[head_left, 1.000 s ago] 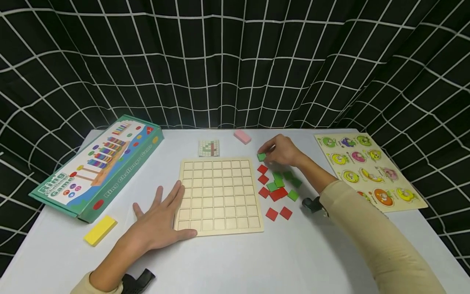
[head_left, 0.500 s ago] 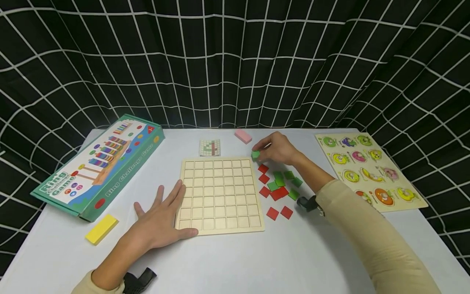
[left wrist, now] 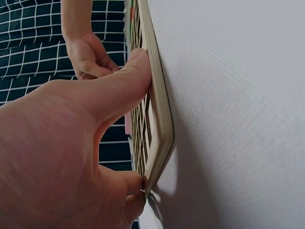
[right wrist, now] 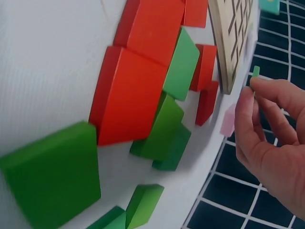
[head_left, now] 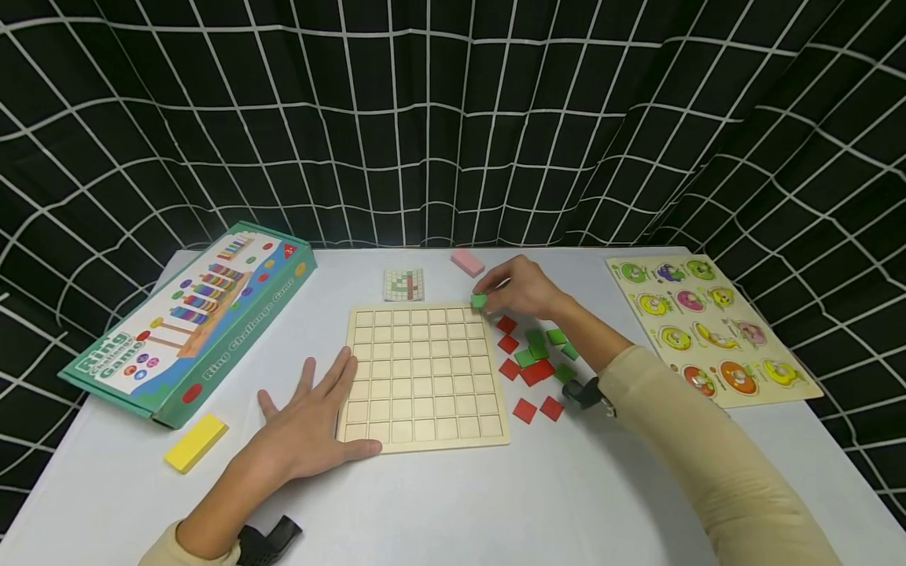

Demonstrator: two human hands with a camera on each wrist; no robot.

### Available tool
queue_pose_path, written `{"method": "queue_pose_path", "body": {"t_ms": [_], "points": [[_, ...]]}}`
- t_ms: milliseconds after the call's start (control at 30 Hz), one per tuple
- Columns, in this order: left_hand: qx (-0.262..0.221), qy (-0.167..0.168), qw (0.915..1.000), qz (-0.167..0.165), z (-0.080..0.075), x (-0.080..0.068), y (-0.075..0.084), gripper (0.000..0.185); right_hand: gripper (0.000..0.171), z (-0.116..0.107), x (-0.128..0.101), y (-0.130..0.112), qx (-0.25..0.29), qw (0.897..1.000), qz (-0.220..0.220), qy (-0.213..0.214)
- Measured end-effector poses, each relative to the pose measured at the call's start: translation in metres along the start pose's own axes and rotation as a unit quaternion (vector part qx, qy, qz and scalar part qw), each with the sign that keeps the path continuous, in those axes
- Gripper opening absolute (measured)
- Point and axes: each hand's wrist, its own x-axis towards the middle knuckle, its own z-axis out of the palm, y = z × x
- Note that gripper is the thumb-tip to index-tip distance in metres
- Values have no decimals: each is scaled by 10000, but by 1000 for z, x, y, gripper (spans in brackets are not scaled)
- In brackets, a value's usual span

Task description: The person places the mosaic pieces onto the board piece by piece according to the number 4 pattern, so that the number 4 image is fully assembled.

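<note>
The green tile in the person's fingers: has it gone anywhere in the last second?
Yes. The right hand, pinching the green tile, carried it leftward from above the loose tiles to the far right corner of the wooden grid board. The left hand stayed flat against the board's near left edge.

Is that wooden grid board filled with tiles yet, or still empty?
Empty. Every square of the wooden grid board shows bare wood; the right hand pinches a green tile at its far right corner, not yet seated.
</note>
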Motion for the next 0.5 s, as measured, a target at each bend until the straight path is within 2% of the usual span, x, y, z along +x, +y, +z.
{"method": "queue_pose_path", "body": {"t_ms": [500], "points": [[9, -34, 10000, -23, 1, 1, -1, 127, 24, 11, -1, -7, 216, 9997, 18, -143]]}}
